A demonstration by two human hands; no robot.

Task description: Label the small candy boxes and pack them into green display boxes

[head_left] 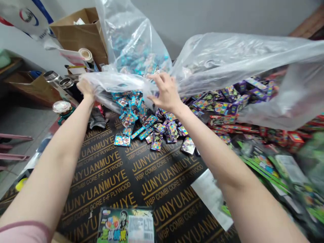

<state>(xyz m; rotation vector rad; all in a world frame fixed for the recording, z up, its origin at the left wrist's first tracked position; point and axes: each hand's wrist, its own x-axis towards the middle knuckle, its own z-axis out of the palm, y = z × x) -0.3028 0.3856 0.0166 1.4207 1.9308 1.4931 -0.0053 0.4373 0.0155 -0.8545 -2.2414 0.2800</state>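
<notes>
My left hand [86,87] is closed on the gathered rim of a clear plastic bag [113,79]. Blue candy packets [133,109] fill this bag and spill from its mouth onto the dark board. My right hand [165,91] is at the bag's other side, thumb and forefinger apart, against the plastic. Just beneath it lie small purple candy packets [172,130], some mixed with the blue ones. A second clear plastic bag [215,54] drapes over more purple packets to the right.
Red packets [225,119] and green packages [263,165] cover the right side. A white paper sheet [212,199] lies under my right forearm. A flat candy package [126,225] is at the front. Thermos bottles [68,84] and a brown paper bag [81,35] stand at the left.
</notes>
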